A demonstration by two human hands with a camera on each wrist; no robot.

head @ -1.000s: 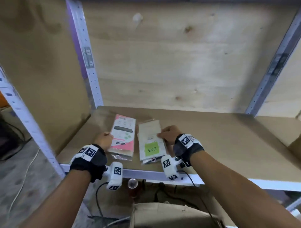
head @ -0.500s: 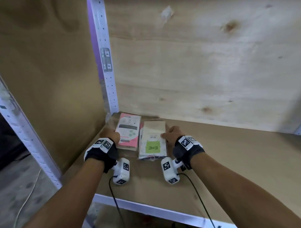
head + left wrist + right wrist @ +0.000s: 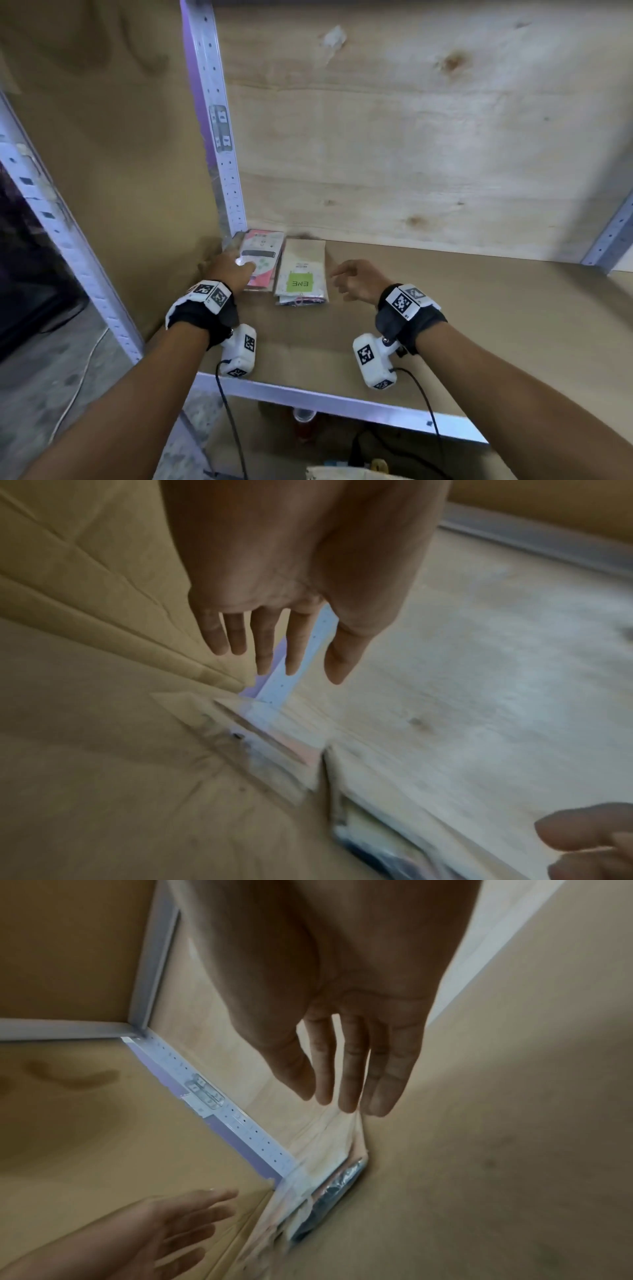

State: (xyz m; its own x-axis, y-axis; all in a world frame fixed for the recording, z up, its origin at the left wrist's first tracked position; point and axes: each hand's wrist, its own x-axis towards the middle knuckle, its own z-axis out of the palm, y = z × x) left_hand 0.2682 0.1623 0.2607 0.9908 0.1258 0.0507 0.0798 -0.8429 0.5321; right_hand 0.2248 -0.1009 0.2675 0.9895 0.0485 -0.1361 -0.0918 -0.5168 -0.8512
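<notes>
Two flat packets lie side by side in the back left corner of the shelf (image 3: 445, 308). The pink one (image 3: 263, 253) is on the left. The tan one with a green label (image 3: 301, 274) is on its right. My left hand (image 3: 229, 267) is over the near left part of the pink packet (image 3: 274, 753), fingers (image 3: 263, 647) straight and spread, holding nothing; I cannot tell whether it touches. My right hand (image 3: 352, 279) hangs just right of the tan packet (image 3: 322, 1185), apart from it. Its fingers (image 3: 380, 1085) are straight and empty.
A perforated metal upright (image 3: 219, 137) stands in the back left corner, another (image 3: 613, 236) at the far right. A plywood back wall (image 3: 411, 137) and a brown side panel (image 3: 102, 137) close the bay. The shelf's metal front rail (image 3: 325, 397) runs below my wrists.
The two packets have slid from the front of the shelf into the back left corner. My right hand has come off the tan packet and moved right; my left hand's fingers have straightened.
</notes>
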